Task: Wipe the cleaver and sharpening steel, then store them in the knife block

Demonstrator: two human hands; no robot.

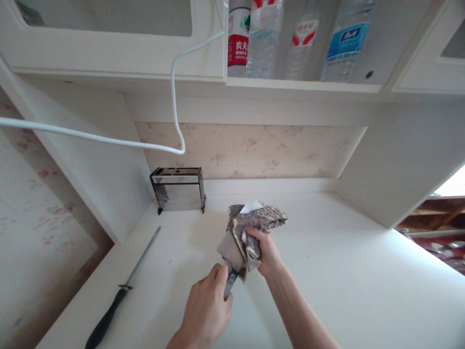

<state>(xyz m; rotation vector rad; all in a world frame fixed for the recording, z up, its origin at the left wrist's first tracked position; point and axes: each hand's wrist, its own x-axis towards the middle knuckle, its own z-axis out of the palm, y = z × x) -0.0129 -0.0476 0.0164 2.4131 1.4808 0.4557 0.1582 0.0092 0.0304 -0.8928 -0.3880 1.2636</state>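
My left hand (209, 300) is closed around the dark handle of a kitchen knife (229, 251), whose wide blade points up and away from me. My right hand (267, 249) grips a brown-grey patterned cloth (254, 220) folded around the blade. The blade's tip pokes out above the cloth, and its wide heel shows at the lower left; the cloth hides the middle. Both hands are above the white counter. To the left lies a honing steel (143, 259) with a black handle, touched by neither hand.
A black-framed knife block (178, 189) with clear sides stands at the back left of the counter (327, 271). Overhead is a white cabinet with several plastic bottles (265, 41). A white cable (109, 140) hangs across the upper left. Side panels bound the counter.
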